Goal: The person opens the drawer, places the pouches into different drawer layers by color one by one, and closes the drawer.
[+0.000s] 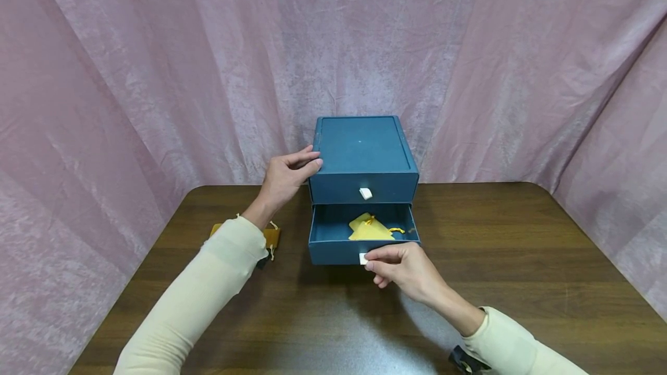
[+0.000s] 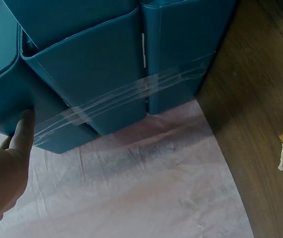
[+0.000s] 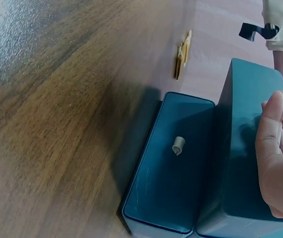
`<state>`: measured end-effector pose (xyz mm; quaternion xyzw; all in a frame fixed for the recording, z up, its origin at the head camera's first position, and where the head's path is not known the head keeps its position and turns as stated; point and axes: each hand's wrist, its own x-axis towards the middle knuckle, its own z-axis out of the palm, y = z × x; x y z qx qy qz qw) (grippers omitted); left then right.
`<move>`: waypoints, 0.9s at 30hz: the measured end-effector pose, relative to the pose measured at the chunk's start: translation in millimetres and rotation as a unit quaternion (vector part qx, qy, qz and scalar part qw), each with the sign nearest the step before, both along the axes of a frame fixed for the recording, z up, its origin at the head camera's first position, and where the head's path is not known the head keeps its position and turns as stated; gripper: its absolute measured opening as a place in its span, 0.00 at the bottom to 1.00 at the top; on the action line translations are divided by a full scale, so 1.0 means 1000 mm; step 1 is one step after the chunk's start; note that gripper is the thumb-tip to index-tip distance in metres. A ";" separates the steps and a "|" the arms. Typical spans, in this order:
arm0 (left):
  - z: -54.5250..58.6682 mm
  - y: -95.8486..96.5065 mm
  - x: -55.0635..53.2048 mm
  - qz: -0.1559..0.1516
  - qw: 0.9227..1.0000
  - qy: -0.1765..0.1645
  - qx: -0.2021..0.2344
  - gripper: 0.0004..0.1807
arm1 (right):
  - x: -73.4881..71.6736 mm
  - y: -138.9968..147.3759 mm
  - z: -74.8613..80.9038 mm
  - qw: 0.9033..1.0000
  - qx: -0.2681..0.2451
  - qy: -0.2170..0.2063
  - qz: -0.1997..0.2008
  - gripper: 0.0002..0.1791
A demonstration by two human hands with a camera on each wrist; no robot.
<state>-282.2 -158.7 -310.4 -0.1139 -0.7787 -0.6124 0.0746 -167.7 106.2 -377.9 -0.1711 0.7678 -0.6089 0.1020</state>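
A blue drawer unit (image 1: 362, 143) stands at the table's far middle. Its second drawer (image 1: 333, 252) is pulled out, and yellow drawstring pouches (image 1: 372, 230) lie inside. My right hand (image 1: 409, 271) pinches the white pull tab (image 1: 362, 258) on this drawer's front between thumb and fingers. At the unit's upper left edge rests my left hand (image 1: 286, 178); in the left wrist view one fingertip (image 2: 28, 118) presses its side wall. The top drawer (image 1: 333, 187) is closed, with a white tab (image 1: 366, 193). Below the pulled-out drawer, the right wrist view has the closed bottom drawer (image 3: 166, 173).
Mustard drawstring pouches (image 1: 272, 237) lie on the wooden table (image 1: 521, 259), left of the unit and partly behind my left forearm. Clear tape (image 2: 116, 99) runs along the unit's side. A pink curtain (image 1: 234, 45) hangs behind the table.
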 end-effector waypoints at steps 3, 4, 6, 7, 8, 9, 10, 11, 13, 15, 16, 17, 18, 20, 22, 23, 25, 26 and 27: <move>0.000 0.000 0.000 0.000 1.000 0.000 0.000 0.21 | -0.001 0.000 0.000 1.000 0.002 0.001 0.001 0.09; 0.000 0.000 0.000 0.000 1.000 0.000 -0.001 0.21 | -0.001 0.000 0.000 1.000 0.002 0.002 0.001 0.09; 0.000 0.000 0.000 0.001 1.000 -0.001 -0.002 0.21 | -0.002 0.000 0.000 1.000 0.003 0.002 0.001 0.09; 0.000 0.000 0.000 0.000 1.000 0.000 -0.001 0.21 | -0.003 0.000 0.000 1.000 0.005 0.003 0.001 0.09; 0.000 0.000 0.000 -0.001 1.000 0.000 -0.001 0.22 | -0.003 0.000 0.000 1.000 0.006 0.005 0.000 0.09; 0.000 0.000 0.000 -0.002 1.000 0.001 -0.001 0.22 | -0.003 0.000 0.001 1.000 0.007 0.005 0.000 0.09; 0.000 0.000 0.000 -0.003 1.000 0.002 -0.001 0.22 | -0.004 0.001 0.001 1.000 0.007 0.006 0.000 0.09; 0.000 -0.001 0.000 -0.004 1.000 0.002 -0.001 0.22 | -0.004 0.001 0.000 1.000 0.007 0.006 0.001 0.09; 0.000 -0.001 0.000 -0.005 1.000 0.003 0.000 0.22 | -0.005 0.001 0.000 1.000 0.006 0.006 0.001 0.09; 0.000 -0.001 0.001 -0.004 1.000 0.003 -0.001 0.22 | -0.006 0.001 0.000 1.000 0.005 0.006 0.002 0.09; 0.000 -0.001 0.000 -0.004 1.000 0.002 -0.002 0.22 | -0.007 0.001 0.000 1.000 0.005 0.005 0.003 0.09; 0.000 -0.001 0.001 -0.004 1.000 0.001 -0.002 0.22 | -0.008 0.001 0.000 1.000 0.005 0.005 0.003 0.09; 0.000 -0.001 0.000 -0.003 1.000 0.001 -0.002 0.22 | -0.008 0.001 0.000 1.000 0.005 0.005 0.003 0.09; 0.000 -0.001 0.000 -0.003 1.000 0.000 -0.002 0.22 | -0.009 0.001 0.000 1.000 0.005 0.004 0.004 0.09; 0.000 -0.001 0.000 -0.003 1.000 -0.001 -0.001 0.22 | -0.010 0.001 0.000 1.000 0.001 0.002 0.005 0.09; 0.000 -0.001 0.000 -0.003 1.000 -0.001 -0.001 0.22 | -0.011 0.001 0.000 1.000 -0.002 0.002 0.006 0.09; 0.000 -0.001 0.000 -0.003 1.000 0.000 -0.001 0.22 | -0.012 0.001 0.000 1.000 -0.007 0.003 0.007 0.09; -0.001 -0.001 -0.001 -0.003 1.000 0.000 -0.002 0.22 | -0.012 0.001 0.000 1.000 -0.008 0.004 0.007 0.10; -0.001 -0.001 -0.001 -0.003 1.000 0.001 -0.002 0.22 | -0.013 0.001 0.000 1.000 -0.010 0.005 0.008 0.10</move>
